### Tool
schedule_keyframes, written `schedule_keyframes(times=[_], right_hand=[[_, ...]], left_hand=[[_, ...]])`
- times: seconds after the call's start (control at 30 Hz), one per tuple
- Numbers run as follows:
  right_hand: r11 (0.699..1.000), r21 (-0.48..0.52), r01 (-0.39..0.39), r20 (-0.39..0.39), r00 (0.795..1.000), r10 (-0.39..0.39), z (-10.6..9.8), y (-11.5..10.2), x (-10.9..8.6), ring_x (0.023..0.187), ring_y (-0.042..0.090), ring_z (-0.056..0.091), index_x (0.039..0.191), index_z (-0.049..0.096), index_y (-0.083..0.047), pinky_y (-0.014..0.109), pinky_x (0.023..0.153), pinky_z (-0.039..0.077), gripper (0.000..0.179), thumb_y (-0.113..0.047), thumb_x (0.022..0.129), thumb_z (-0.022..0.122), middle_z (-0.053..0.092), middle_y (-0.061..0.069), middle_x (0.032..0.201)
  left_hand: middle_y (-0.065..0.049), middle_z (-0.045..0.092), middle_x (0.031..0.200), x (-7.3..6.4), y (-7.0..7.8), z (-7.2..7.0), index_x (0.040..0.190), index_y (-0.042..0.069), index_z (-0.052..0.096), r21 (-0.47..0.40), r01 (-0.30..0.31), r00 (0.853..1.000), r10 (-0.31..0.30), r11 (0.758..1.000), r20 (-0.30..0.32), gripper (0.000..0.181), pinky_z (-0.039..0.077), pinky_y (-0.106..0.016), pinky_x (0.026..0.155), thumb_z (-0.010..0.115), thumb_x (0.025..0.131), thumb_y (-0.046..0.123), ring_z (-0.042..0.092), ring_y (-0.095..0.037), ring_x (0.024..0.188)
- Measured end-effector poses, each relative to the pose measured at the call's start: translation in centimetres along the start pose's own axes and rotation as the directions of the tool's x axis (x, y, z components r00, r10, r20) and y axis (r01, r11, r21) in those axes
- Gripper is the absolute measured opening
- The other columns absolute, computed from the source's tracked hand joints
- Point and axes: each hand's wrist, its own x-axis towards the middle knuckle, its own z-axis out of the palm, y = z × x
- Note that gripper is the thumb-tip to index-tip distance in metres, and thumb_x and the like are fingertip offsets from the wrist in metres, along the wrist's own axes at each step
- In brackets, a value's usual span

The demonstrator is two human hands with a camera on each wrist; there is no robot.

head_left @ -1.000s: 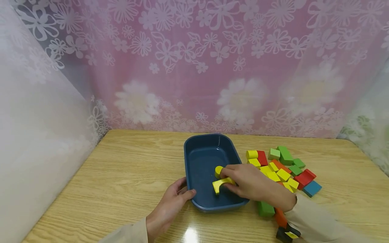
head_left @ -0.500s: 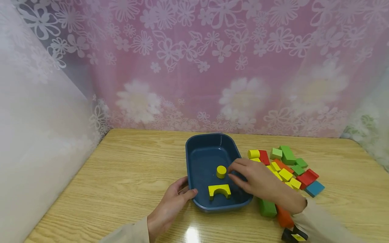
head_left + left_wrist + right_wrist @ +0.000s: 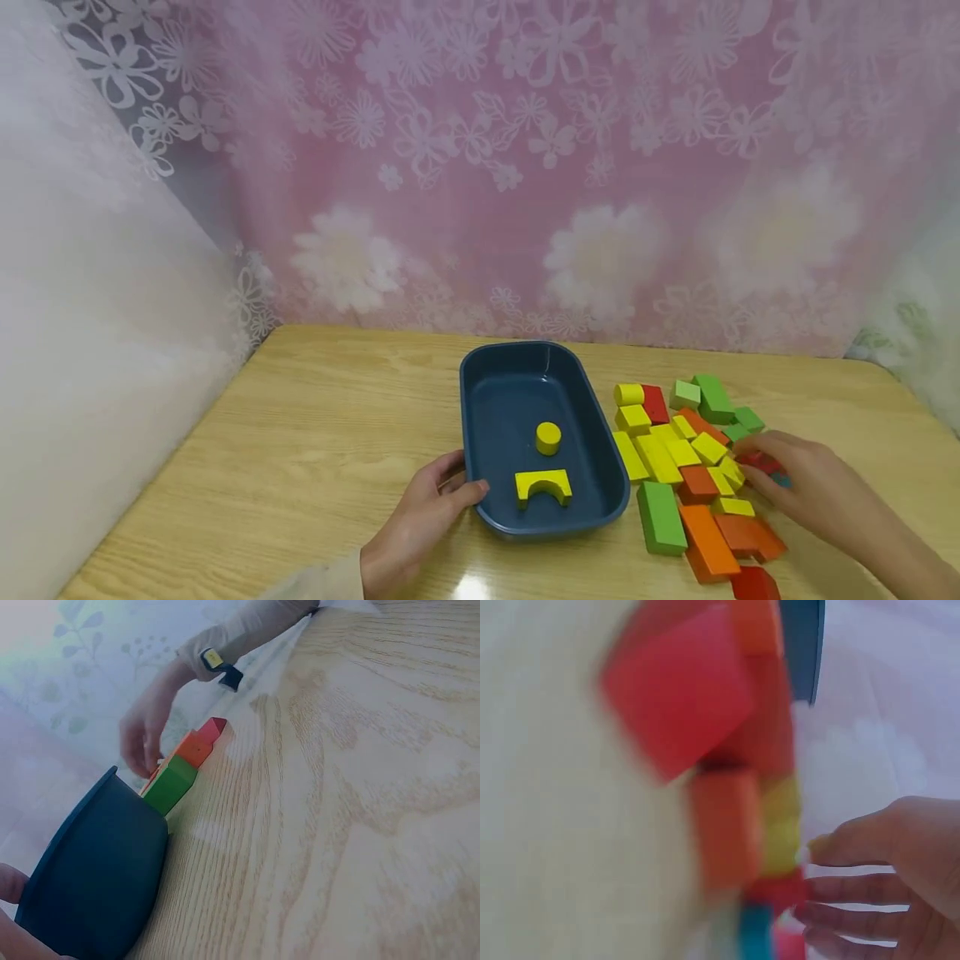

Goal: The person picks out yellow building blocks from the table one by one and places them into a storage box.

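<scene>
Centrally: one dark blue tray (image 3: 502,408), on a wood-grain table (image 3: 337,433). Contents: one yellow cylinder (image 3: 548,438), upright; one yellow arch (image 3: 543,478), nearer the close end.

Left hand (image 3: 420,512): at the tray's left side, thumb over the rim, fingers bent against the outer wall, gripping it.

Right hand (image 3: 813,483): at the far right of the block pile, fingers fairly straight, thumb apart from them; fingertips beside red blocks (image 3: 759,463) and a blue block (image 3: 781,480). Whether they touch, cannot tell.

Block pile, just right of the tray: yellow blocks (image 3: 657,458) in the middle; second yellow cylinder (image 3: 628,394), lying, beside a red block (image 3: 655,404); pale green cube (image 3: 685,394) and long green block (image 3: 713,399) at the back; green block (image 3: 662,518) and orange block (image 3: 708,546) in front.

Obstructions: right hand partly covers the red and blue blocks in the head view; tray wall hides its contents in the left wrist view; near blocks are blurred in the right wrist view.

Backdrop: pink curtain (image 3: 465,208), white floral print.

Markings: yellow patch (image 3: 214,658) on a dark strap (image 3: 231,678) at the right sleeve; its detail too small to read.
</scene>
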Motion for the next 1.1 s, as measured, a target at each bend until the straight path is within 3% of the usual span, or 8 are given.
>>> schedule_keyframes(times=[0.17, 0.4, 0.57, 0.7, 0.8, 0.97, 1.1], right_hand=[[1.000, -0.002, -0.024, -0.025, 0.999, 0.024, 0.4, 1.4, -2.4, 0.066, -0.002, 0.056, 0.096, 0.068, -0.015, 0.021, 0.055, 0.053, 0.032, -0.002, 0.071, 0.082, 0.065, -0.010, 0.087], [0.994, 0.066, 0.090, -0.119, 0.990, -0.082, 0.4, 0.6, -2.9, 0.067, -0.007, 0.051, 0.094, 0.068, -0.016, 0.016, 0.054, 0.051, 0.041, 0.005, 0.062, 0.084, 0.063, -0.014, 0.085], [0.982, 0.100, 0.159, -0.072, 0.986, -0.152, 0.7, -0.6, -3.1, 0.068, -0.006, 0.050, 0.096, 0.068, -0.015, 0.015, 0.055, 0.051, 0.041, 0.002, 0.063, 0.085, 0.061, -0.017, 0.087], [0.991, 0.081, 0.107, 0.031, 0.993, -0.110, 0.8, -1.3, -3.3, 0.072, -0.006, 0.052, 0.101, 0.069, -0.016, 0.018, 0.056, 0.052, 0.037, -0.005, 0.068, 0.084, 0.063, -0.014, 0.091], [0.998, 0.061, 0.023, 0.120, 0.992, -0.030, 0.8, -1.7, -3.4, 0.073, -0.005, 0.052, 0.104, 0.069, -0.013, 0.019, 0.059, 0.053, 0.036, -0.007, 0.071, 0.083, 0.064, -0.012, 0.093], [0.999, 0.016, -0.043, 0.148, 0.988, 0.040, 1.1, -1.9, -3.5, 0.072, -0.002, 0.053, 0.106, 0.070, -0.012, 0.020, 0.061, 0.054, 0.036, -0.008, 0.073, 0.083, 0.064, -0.012, 0.091], [0.999, 0.015, -0.036, 0.146, 0.989, 0.033, 1.2, -1.6, -3.6, 0.071, -0.003, 0.053, 0.104, 0.070, -0.012, 0.020, 0.061, 0.054, 0.033, -0.009, 0.074, 0.082, 0.064, -0.014, 0.088]], left_hand=[[-0.027, 0.045, 0.140, 0.0, -0.4, -0.2, 0.144, -0.012, 0.027, -0.008, -0.006, 1.000, 0.006, 1.000, 0.007, 0.064, 0.039, -0.049, 0.108, 0.059, 0.096, 0.015, 0.042, -0.038, 0.132], [-0.028, 0.044, 0.141, 0.2, -0.3, -0.3, 0.144, -0.013, 0.027, -0.025, -0.037, 0.999, 0.037, 0.999, 0.015, 0.063, 0.041, -0.046, 0.107, 0.058, 0.097, 0.014, 0.042, -0.038, 0.132], [-0.030, 0.040, 0.143, 0.2, -0.6, -0.1, 0.145, -0.014, 0.026, -0.024, -0.064, 0.998, 0.065, 0.998, 0.006, 0.064, 0.040, -0.045, 0.107, 0.058, 0.097, 0.015, 0.040, -0.040, 0.133], [-0.030, 0.038, 0.144, 0.2, -0.8, -0.1, 0.145, -0.013, 0.026, -0.031, -0.068, 0.998, 0.068, 0.997, -0.009, 0.064, 0.039, -0.046, 0.109, 0.058, 0.097, 0.015, 0.038, -0.041, 0.134], [-0.030, 0.037, 0.145, 0.2, -1.0, 0.0, 0.145, -0.013, 0.026, -0.032, -0.058, 0.998, 0.058, 0.998, -0.010, 0.065, 0.038, -0.046, 0.109, 0.059, 0.097, 0.017, 0.037, -0.041, 0.134], [-0.031, 0.037, 0.145, 0.1, -1.1, 0.1, 0.145, -0.013, 0.026, -0.028, -0.045, 0.999, 0.044, 0.999, -0.009, 0.067, 0.038, -0.046, 0.109, 0.059, 0.097, 0.019, 0.037, -0.042, 0.134], [-0.031, 0.036, 0.145, 0.1, -1.3, 0.3, 0.146, -0.012, 0.026, -0.029, -0.059, 0.998, 0.059, 0.998, -0.021, 0.068, 0.039, -0.046, 0.109, 0.060, 0.097, 0.021, 0.037, -0.042, 0.135]])
